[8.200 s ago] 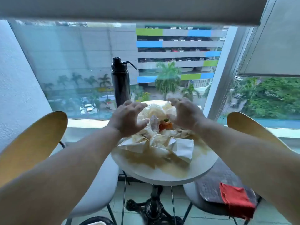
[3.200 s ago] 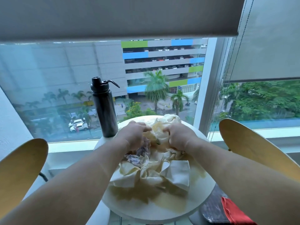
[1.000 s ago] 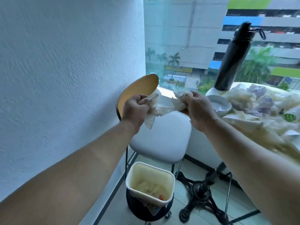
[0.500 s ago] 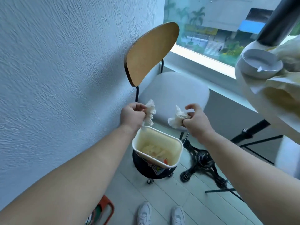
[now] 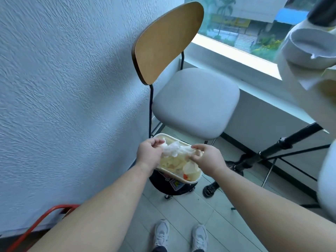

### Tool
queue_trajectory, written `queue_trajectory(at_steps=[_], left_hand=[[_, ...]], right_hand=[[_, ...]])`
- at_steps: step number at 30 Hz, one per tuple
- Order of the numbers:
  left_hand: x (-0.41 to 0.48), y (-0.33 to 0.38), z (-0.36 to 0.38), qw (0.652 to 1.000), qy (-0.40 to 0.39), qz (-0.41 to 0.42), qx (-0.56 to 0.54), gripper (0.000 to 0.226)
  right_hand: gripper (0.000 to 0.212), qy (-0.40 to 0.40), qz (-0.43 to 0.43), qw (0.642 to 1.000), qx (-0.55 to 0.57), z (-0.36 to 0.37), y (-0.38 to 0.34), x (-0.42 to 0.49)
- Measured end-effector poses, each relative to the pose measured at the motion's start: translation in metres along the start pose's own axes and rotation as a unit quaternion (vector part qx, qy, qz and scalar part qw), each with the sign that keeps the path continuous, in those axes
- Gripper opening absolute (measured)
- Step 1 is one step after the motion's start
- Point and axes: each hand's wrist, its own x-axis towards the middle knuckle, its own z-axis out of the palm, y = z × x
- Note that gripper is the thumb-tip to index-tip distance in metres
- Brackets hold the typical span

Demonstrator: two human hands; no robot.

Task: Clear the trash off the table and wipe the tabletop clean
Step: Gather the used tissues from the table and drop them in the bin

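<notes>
Hands — left [image 5: 148, 153], right [image 5: 207, 158] — pinch blurred tissue [image 5: 175, 149] over half-hidden bin [image 5: 195, 177].

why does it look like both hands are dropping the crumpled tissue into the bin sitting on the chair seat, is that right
Not quite. In the head view both hands, left and right, hold the crumpled tissue over the bin, but the bin stands on the floor beside the chair, not on its seat.

Rough, stippled matt plaster on the wall [image 5: 63, 88]; smooth, satin wood on the chair back [image 5: 167, 40], matt grey cloth on its seat [image 5: 196, 102], thin black metal for its frame. Crumpled white tissue paper [image 5: 176, 149] over a smooth cream plastic bin [image 5: 195, 178]. Matt, pale tiles on the floor [image 5: 183, 211].
</notes>
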Motion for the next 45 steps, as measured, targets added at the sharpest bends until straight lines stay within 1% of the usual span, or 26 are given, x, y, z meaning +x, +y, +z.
queue_trajectory(at_steps=[2, 3, 7, 11, 16, 19, 23, 27, 32, 35, 39, 42, 45], left_hand=[[0.002, -0.009, -0.003, 1.0, -0.005, -0.005, 0.023, 0.022], [0.001, -0.011, -0.005, 1.0, -0.006, -0.005, 0.029, 0.022], [-0.001, -0.015, -0.013, 0.999, 0.003, 0.002, 0.036, 0.024], [0.002, -0.009, -0.022, 0.998, 0.012, 0.011, 0.054, 0.018], [0.006, 0.013, -0.031, 0.998, 0.006, 0.024, 0.05, 0.012], [0.004, 0.04, -0.037, 0.997, 0.006, 0.057, 0.06, 0.022], [0.001, 0.083, -0.046, 0.99, 0.019, 0.122, 0.067, 0.022], [-0.006, 0.137, -0.053, 0.98, 0.012, 0.19, 0.051, 0.023], [-0.017, 0.208, -0.051, 0.963, -0.014, 0.265, 0.049, 0.025], [-0.026, 0.246, -0.04, 0.947, -0.029, 0.316, 0.047, 0.017], [-0.039, 0.29, -0.012, 0.923, -0.054, 0.38, 0.037, 0.017], [-0.054, 0.316, 0.02, 0.91, -0.082, 0.406, 0.028, 0.017], [-0.067, 0.332, 0.057, 0.902, -0.108, 0.419, 0.012, 0.015]], right_hand=[[0.026, 0.001, -0.007, 0.998, -0.058, 0.006, 0.004, 0.002], [0.028, 0.008, -0.011, 0.998, -0.069, 0.007, 0.006, 0.003], [0.016, 0.032, -0.014, 0.997, -0.064, 0.008, 0.009, -0.001], [0.019, 0.042, -0.009, 0.995, -0.087, 0.004, 0.006, 0.0], [0.019, 0.057, -0.012, 0.995, -0.085, -0.007, -0.01, 0.0], [0.018, 0.083, -0.025, 0.994, -0.07, -0.019, -0.029, -0.001], [0.02, 0.127, -0.043, 0.99, -0.051, -0.046, -0.061, -0.005], [0.019, 0.181, -0.072, 0.981, -0.01, -0.084, -0.101, -0.022], [0.022, 0.266, -0.128, 0.955, 0.016, -0.14, -0.145, -0.053], [0.022, 0.319, -0.147, 0.936, 0.011, -0.175, -0.163, -0.071], [0.025, 0.376, -0.157, 0.913, 0.019, -0.222, -0.167, -0.097], [0.024, 0.416, -0.151, 0.897, 0.013, -0.256, -0.154, -0.115], [0.026, 0.439, -0.134, 0.889, 0.011, -0.288, -0.133, -0.129]])
